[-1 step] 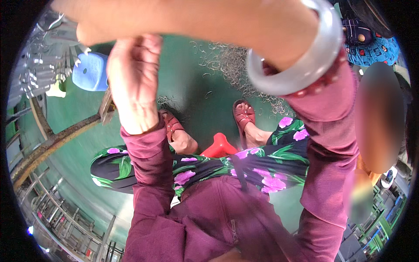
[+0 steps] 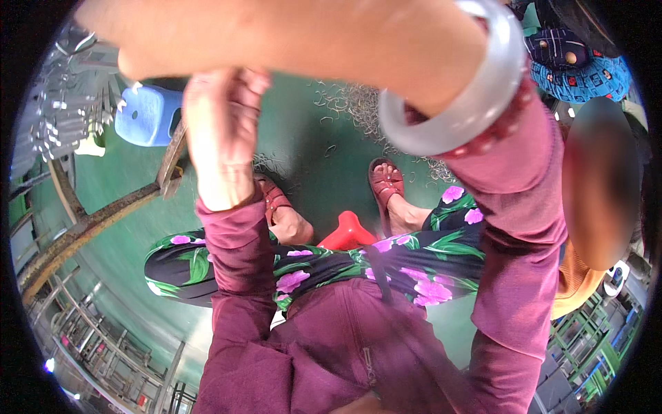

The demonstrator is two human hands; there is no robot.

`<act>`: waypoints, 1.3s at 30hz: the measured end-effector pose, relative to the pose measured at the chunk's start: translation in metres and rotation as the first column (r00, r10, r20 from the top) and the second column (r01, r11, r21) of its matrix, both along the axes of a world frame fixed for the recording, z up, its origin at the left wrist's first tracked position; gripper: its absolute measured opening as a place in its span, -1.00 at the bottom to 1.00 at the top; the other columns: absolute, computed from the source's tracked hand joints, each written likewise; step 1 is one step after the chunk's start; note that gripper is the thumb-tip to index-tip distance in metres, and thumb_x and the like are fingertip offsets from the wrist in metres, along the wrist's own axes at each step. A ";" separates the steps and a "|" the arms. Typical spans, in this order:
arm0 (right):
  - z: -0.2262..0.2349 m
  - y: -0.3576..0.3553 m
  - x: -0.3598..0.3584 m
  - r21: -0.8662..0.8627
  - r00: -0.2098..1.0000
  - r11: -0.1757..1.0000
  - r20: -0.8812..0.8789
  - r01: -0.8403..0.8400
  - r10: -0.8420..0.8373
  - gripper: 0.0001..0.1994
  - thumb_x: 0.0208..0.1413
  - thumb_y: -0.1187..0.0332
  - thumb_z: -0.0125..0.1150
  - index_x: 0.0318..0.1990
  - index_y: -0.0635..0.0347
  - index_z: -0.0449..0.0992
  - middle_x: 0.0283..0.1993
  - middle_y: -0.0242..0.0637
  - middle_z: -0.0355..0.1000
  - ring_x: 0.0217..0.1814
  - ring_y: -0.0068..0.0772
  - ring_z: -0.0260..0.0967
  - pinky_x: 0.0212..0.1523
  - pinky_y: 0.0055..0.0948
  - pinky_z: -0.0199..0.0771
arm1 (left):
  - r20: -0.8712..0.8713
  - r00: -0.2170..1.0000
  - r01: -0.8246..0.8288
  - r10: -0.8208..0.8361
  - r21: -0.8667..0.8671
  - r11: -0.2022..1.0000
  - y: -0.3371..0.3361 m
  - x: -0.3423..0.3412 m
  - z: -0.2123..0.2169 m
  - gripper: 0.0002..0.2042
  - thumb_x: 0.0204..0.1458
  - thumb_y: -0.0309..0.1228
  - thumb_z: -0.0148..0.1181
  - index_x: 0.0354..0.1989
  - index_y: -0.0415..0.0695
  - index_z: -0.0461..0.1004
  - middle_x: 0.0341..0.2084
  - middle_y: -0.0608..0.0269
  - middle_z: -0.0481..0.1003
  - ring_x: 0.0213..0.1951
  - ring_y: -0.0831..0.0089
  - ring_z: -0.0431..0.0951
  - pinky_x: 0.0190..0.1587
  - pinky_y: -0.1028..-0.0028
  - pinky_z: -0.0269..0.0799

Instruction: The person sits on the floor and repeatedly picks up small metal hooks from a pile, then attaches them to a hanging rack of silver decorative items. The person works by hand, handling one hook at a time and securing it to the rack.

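Observation:
My right forearm, with a pale bangle [image 2: 503, 76] and dark red beads at the wrist, stretches across the top of the view. My right hand [image 2: 131, 41] reaches to the upper left, blurred, with its fingers out of sight. Below that arm, my left hand [image 2: 222, 134] is raised with its palm side showing and its fingers curled; the forearm covers part of it, and whatever it may grip is hidden. Nearest to my right hand are shiny metal pieces [image 2: 65, 103] hanging in a cluster at the left.
A blue plastic stool [image 2: 148, 116] stands beyond a worn brown frame bar [image 2: 103, 224]. Thin curly scraps [image 2: 355, 110] lie on the green floor. Part of a red seat [image 2: 348, 231] shows between my legs. Another person [image 2: 579, 279] is close at my right. Metal racks [image 2: 89, 324] fill the lower left.
My left hand has shifted slightly to the right and down. My right forearm and its bangle have moved a little to the left.

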State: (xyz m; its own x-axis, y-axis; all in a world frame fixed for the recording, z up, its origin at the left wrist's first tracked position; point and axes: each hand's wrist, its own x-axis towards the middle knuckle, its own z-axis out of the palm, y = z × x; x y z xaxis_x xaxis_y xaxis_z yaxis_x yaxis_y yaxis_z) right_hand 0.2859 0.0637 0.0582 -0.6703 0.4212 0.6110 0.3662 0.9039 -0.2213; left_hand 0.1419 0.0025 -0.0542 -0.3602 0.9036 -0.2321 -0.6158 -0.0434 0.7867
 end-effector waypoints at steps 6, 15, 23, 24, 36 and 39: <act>-0.008 -0.012 -0.013 -0.001 0.969 0.988 -0.196 0.155 -0.152 -0.82 -0.10 0.37 0.08 -0.43 0.35 0.45 -0.45 -0.14 0.33 -0.32 -0.26 0.31 -0.27 -0.24 0.29 | -0.576 0.444 0.466 -0.686 -0.505 0.727 -0.035 0.047 -0.172 -0.86 0.00 -0.46 0.12 -0.30 -0.25 0.49 -0.47 0.14 0.53 -0.40 0.42 0.54 -0.32 0.46 0.45; -0.027 -0.042 -0.032 -0.286 0.840 0.873 -0.272 0.396 -0.470 -0.72 -0.19 0.35 0.19 -0.32 0.37 0.43 -0.40 -0.25 0.33 -0.32 -0.39 0.27 -0.39 -0.44 0.24 | -0.664 -0.010 0.473 -0.747 -0.661 0.582 -0.068 0.097 -0.262 -0.84 -0.01 -0.39 0.18 -0.30 -0.18 0.56 -0.56 0.17 0.56 -0.48 0.41 0.57 -0.38 0.43 0.42; -0.108 -0.100 0.040 -0.707 0.883 0.641 -0.052 0.298 -0.467 -0.88 0.03 0.39 0.12 -0.37 0.25 0.39 -0.37 -0.15 0.36 -0.26 -0.18 0.41 -0.28 -0.26 0.46 | -0.757 -0.198 0.445 -0.623 -0.635 0.631 -0.075 0.118 -0.290 -0.86 0.07 -0.46 -0.02 -0.21 -0.17 0.29 -0.41 -0.13 0.50 -0.33 -0.16 0.49 -0.28 0.02 0.36; -0.115 -0.102 0.042 -0.714 0.900 0.635 -0.017 0.294 -0.436 -0.88 0.03 0.38 0.11 -0.37 0.25 0.40 -0.37 -0.16 0.37 -0.26 -0.18 0.41 -0.27 -0.24 0.44 | -0.721 -0.209 0.420 -0.660 -0.676 0.606 -0.075 0.121 -0.290 -0.86 0.08 -0.46 -0.03 -0.20 -0.17 0.29 -0.41 -0.15 0.49 -0.33 -0.17 0.49 -0.28 0.00 0.36; -0.125 -0.105 0.030 -0.719 0.946 0.644 0.062 0.263 -0.317 -0.90 0.03 0.43 0.07 -0.36 0.28 0.40 -0.35 -0.10 0.37 -0.23 -0.09 0.41 -0.27 -0.21 0.45 | -0.693 -0.108 0.426 -0.713 -0.680 0.597 -0.072 0.100 -0.295 -0.85 0.06 -0.38 0.05 -0.25 -0.15 0.42 -0.45 -0.10 0.52 -0.32 -0.05 0.53 -0.27 0.08 0.41; -0.138 -0.102 0.024 -0.774 0.935 0.542 0.182 0.327 -0.305 -0.87 0.06 0.33 0.11 -0.32 0.17 0.48 -0.33 -0.16 0.43 -0.24 -0.08 0.43 -0.20 -0.13 0.41 | -0.693 -0.083 0.423 -0.716 -0.675 0.604 -0.070 0.094 -0.291 -0.83 0.04 -0.37 0.06 -0.25 -0.17 0.45 -0.44 -0.09 0.53 -0.31 -0.04 0.54 -0.25 0.09 0.41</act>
State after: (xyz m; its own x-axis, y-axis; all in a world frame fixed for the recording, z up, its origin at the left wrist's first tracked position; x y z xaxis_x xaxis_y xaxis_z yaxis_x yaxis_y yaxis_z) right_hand 0.3102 -0.0383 -0.0796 -0.4051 0.9110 -0.0774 0.6074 0.2048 -0.7676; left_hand 0.2355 -0.0672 -0.3454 0.2032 0.8851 -0.4186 0.7425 0.1394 0.6551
